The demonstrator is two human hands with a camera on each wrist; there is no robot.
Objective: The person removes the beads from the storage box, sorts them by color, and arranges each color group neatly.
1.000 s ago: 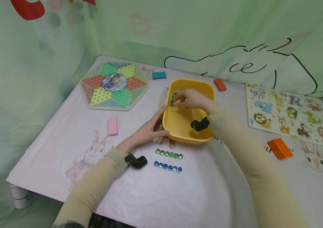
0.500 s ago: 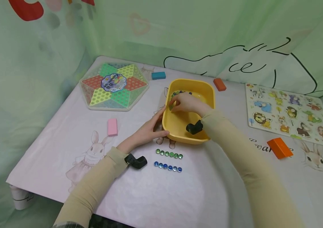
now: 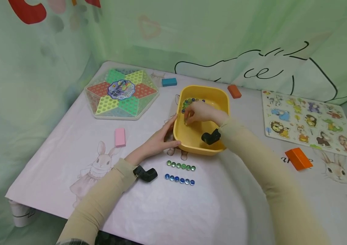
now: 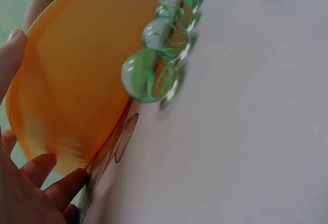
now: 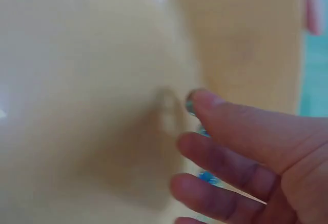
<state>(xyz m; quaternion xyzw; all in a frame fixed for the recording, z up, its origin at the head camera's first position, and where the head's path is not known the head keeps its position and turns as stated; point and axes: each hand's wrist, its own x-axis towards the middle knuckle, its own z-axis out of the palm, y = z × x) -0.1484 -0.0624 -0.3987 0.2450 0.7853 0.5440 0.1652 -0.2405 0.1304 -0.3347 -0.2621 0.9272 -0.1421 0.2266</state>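
right hand [image 3: 199, 114], fingers curled on a marble [image 5: 190, 104], has drawn back from the marble pile [image 3: 191, 101] toward mid-frame inside the yellow tub [image 3: 219, 98]; left hand [image 3: 158, 141], relaxed, steadies the tub's lower-left wall.

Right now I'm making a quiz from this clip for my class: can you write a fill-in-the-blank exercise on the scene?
1. The right hand reaches into the ____ tub.
2. The left hand rests against the tub's outer ____.
3. On the table, the row of green marbles lies nearer the tub than the row of ____ marbles.

Missing words: yellow; wall; blue
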